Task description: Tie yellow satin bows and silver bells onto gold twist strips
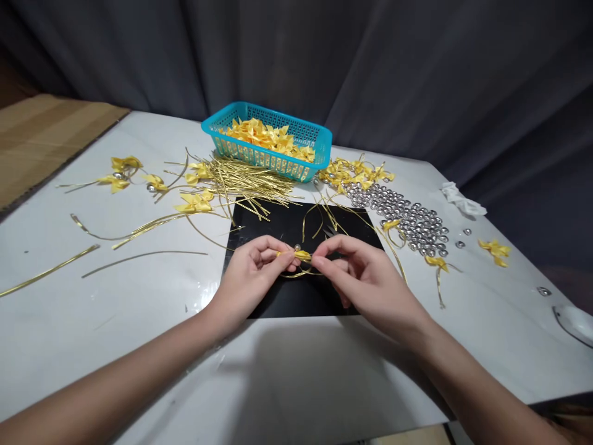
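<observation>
The hands [250, 267] partly cover the yellow flower [303, 254], and the right edge cuts off a white object [577, 322]

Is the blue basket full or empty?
Neither: the blue basket is partly full. Yellow ribbon flowers lie inside, and its back wall shows bare above them.

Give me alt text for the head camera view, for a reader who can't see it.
Left hand and right hand pinch a small yellow piece above a black mat on a white table. Beyond are gold strips, a teal basket of yellow flowers and a dark curtain; silver beads spread to the right.
</observation>
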`<act>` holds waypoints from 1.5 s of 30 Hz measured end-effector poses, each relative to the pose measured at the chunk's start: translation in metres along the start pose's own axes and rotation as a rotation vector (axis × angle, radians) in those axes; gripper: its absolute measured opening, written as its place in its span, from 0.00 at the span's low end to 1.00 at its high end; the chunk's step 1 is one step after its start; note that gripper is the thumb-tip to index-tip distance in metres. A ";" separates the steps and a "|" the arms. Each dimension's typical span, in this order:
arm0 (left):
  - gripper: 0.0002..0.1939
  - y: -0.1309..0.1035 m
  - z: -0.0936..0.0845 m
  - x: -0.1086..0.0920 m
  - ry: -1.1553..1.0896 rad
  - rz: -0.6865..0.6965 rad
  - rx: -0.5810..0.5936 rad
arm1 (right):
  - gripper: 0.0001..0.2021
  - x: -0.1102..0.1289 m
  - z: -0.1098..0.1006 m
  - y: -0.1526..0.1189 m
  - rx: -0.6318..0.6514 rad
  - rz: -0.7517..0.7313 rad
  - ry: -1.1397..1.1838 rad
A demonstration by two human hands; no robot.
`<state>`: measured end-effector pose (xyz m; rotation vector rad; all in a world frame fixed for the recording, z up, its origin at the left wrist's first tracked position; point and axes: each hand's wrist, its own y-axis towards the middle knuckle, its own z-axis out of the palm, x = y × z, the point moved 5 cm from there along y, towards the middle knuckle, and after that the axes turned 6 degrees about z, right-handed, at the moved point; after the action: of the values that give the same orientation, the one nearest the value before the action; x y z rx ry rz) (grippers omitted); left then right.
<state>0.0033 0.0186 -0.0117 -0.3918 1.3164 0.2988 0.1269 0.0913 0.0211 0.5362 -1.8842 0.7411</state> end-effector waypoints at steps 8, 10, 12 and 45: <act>0.04 -0.001 0.002 0.000 0.075 0.091 0.041 | 0.04 0.022 -0.010 -0.007 -0.101 -0.438 -0.493; 0.04 -0.002 0.004 0.002 0.107 0.093 0.067 | 0.06 0.026 -0.012 -0.010 -0.138 -0.546 -0.591; 0.04 -0.003 0.006 0.003 0.139 0.098 0.104 | 0.08 0.028 -0.011 -0.012 -0.126 -0.594 -0.656; 0.06 0.002 0.002 0.009 -0.069 -0.006 0.069 | 0.09 0.016 0.010 -0.017 -0.045 -0.643 -0.649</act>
<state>0.0066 0.0214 -0.0200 -0.3245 1.2539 0.2586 0.1256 0.0715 0.0370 1.3935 -2.1014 0.0883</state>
